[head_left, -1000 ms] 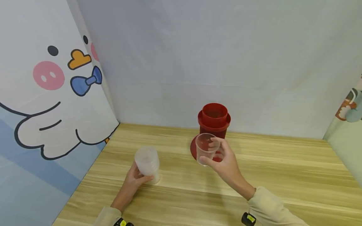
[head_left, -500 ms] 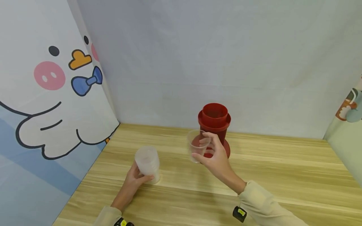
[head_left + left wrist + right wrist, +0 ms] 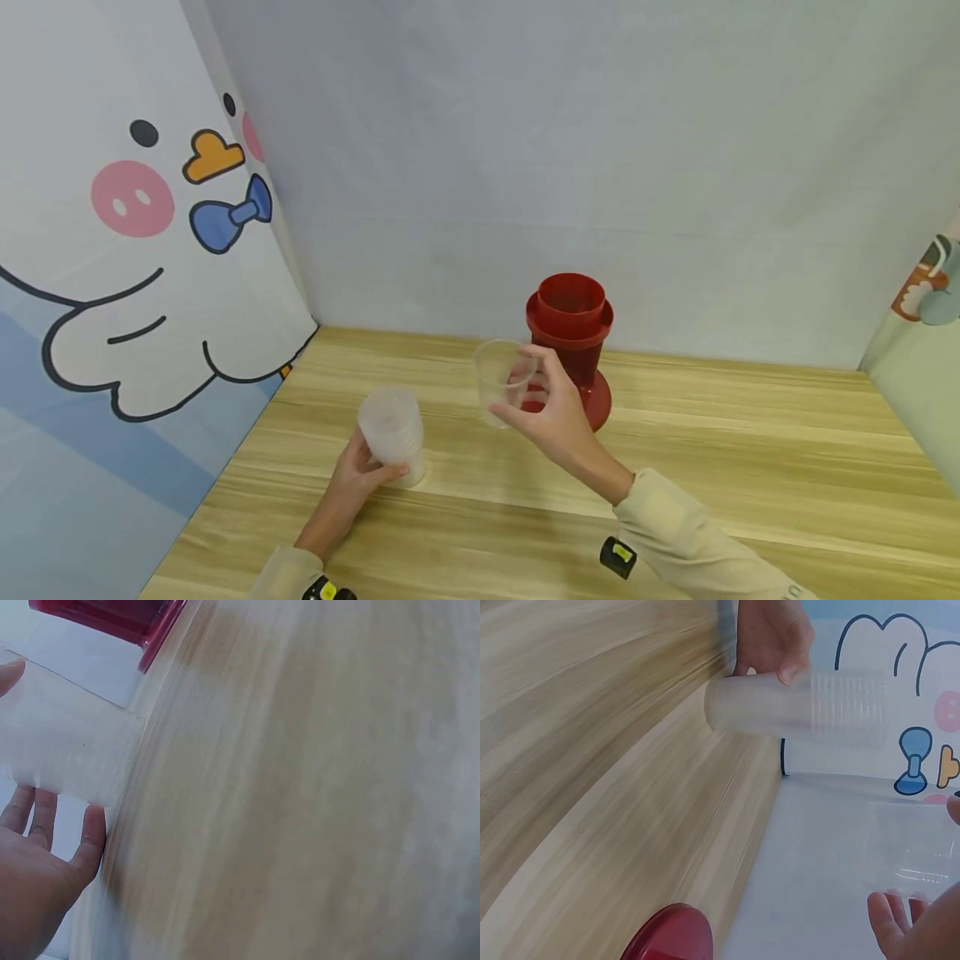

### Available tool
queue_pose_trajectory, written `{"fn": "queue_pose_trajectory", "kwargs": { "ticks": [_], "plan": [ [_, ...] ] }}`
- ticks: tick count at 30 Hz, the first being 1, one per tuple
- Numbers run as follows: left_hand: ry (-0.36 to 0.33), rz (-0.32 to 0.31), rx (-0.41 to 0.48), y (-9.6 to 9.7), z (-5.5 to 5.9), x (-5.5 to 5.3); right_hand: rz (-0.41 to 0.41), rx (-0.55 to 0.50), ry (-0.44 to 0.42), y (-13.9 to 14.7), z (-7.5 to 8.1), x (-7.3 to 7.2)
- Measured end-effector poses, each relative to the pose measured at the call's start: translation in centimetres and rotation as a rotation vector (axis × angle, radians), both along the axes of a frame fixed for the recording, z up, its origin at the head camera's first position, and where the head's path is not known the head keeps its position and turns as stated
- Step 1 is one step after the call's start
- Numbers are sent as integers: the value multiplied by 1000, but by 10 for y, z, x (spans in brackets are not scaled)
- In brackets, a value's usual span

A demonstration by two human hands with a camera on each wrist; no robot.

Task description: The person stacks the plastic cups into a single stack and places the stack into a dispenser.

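Observation:
A stack of nested clear plastic cups (image 3: 392, 421) stands on the table, its rims facing up in the head view. My left hand (image 3: 351, 483) grips the stack low down, thumb on the near side; the left wrist view shows the fingers (image 3: 46, 814) along the stack (image 3: 67, 735). To the right, my right hand (image 3: 558, 417) holds a single clear plastic cup (image 3: 497, 385) upright in the air, between thumb and fingers. In the right wrist view this cup (image 3: 911, 847) appears apart from the ribbed stack (image 3: 810, 709).
Behind the right hand, a red cup-shaped holder (image 3: 573, 333) with a round base (image 3: 597, 404) stands near the back of the wooden table (image 3: 712, 467). A pale cloth wall (image 3: 600, 125) rises behind it, and a cartoon-printed panel (image 3: 112, 308) borders the left side.
My right hand has carried the single cup leftward and slightly farther back, toward the stack's side, uncovering more of the red base. The left hand and stack have stayed in place.

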State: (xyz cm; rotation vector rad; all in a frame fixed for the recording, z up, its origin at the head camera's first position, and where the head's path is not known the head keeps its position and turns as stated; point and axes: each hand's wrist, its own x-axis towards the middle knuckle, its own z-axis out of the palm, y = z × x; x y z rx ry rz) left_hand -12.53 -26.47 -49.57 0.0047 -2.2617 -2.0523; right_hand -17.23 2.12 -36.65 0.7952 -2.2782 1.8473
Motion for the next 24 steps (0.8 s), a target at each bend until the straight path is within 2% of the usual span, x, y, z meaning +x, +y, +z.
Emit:
{"fn": "queue_pose_trajectory", "kwargs": {
  "ticks": [4, 14, 19, 24],
  "plan": [
    [7, -1, -1, -1, -1, -1, -1, -7, 26, -6, -15, -12],
    [-1, 0, 5, -2, 0, 0, 68, -52, 8, -29, -3, -13],
    [-2, 7, 0, -2, 3, 1, 70, -43, -6, -40, 5, -12],
    [-15, 5, -6, -2, 4, 1, 114, -65, 1, -49, 21, -2]
  ]
}}
